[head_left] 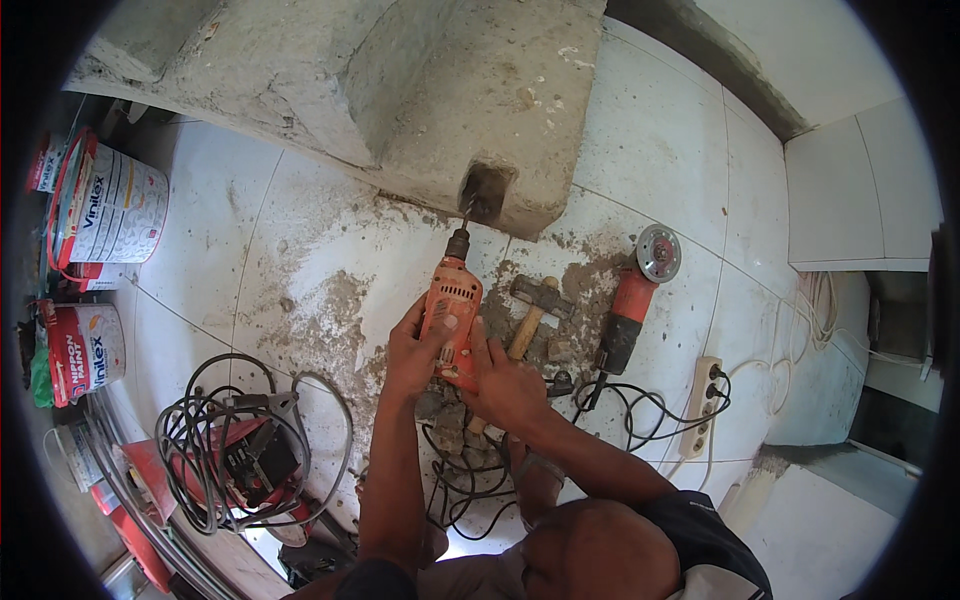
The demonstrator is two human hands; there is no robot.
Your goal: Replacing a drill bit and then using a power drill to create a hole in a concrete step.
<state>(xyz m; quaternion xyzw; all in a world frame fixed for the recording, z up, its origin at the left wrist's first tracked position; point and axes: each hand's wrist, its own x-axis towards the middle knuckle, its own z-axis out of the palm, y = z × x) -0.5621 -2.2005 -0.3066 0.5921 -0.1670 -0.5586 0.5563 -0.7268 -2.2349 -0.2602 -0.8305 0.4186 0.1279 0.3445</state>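
My left hand [415,355] grips the left side of an orange corded drill [452,300], and my right hand [500,385] holds its lower end from the right. The long bit points forward into a square hole [488,185] in a rough concrete block [520,110]; its tip is hard to make out in the shadow. A wooden-handled hammer [540,298] lies just right of the drill among mortar rubble [455,445]. Farther right a red and black angle grinder [630,300] rests on the tiles with its disc upward.
Paint buckets [120,205] stand at the left. A red machine with coiled black cable [260,460] sits lower left. A power strip [700,410], with cords trailing from it, lies right. My bent leg [590,550] is at the bottom. A white tiled ledge [840,200] borders the upper right.
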